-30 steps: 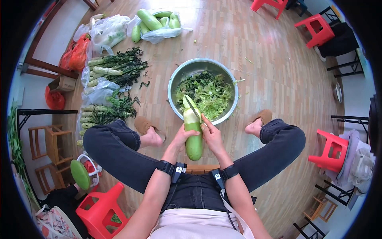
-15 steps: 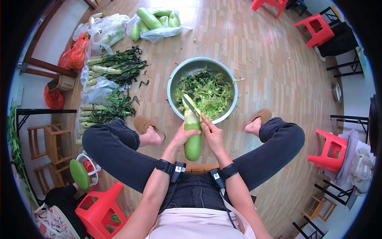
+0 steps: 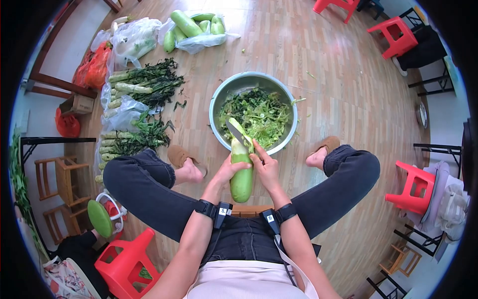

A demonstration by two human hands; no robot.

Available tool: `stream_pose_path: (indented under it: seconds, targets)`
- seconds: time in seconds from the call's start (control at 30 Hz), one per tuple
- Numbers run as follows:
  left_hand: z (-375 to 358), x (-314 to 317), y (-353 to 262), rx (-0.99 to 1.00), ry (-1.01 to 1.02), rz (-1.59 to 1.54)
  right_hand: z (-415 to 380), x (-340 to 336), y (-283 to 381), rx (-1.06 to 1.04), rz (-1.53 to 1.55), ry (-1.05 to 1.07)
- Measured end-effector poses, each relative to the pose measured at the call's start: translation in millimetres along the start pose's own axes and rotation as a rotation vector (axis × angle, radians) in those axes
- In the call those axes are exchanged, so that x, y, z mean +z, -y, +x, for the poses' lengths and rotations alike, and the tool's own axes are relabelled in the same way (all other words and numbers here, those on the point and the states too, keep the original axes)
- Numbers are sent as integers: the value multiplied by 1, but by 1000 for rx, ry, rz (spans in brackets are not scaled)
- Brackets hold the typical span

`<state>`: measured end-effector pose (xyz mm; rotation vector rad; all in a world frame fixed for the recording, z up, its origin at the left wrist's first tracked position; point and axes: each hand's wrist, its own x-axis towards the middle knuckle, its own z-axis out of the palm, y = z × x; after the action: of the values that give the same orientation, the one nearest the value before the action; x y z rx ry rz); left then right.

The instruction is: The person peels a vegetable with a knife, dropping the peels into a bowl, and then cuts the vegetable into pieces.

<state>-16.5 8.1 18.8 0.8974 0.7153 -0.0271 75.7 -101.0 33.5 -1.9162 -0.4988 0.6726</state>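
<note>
A light green gourd stands lengthwise in front of me, its far end peeled pale. My left hand is wrapped around its middle. In my right hand is a kitchen knife, its dark blade lying slantwise at the gourd's peeled end. A strip of green peel hangs by the blade and my right fingers. Below the blade sits a metal basin of green peelings and leaves. The knife's handle is mostly hidden in my hand.
Leafy stem vegetables lie on plastic at the left. Behind them are more gourds in a clear bag and red bags. Red stools stand at near left and on the right. My feet flank the basin.
The knife blade has shifted slightly left and toward me at the gourd's peeled end. Both hands keep their hold and have barely moved.
</note>
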Motion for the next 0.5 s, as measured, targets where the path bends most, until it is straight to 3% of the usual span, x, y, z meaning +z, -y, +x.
stream_pose_path:
  seconds: [0.2,0.4,0.5]
  targets:
    - [3,-8,6,-67,55,-65,4,1,-5,-163,-16,-54]
    - [4,-2,7,-32,27,-87,1,2,5,4,-94,-13]
    - [7,-2,11,8,13,-58,5,12,-15,21,144,-75]
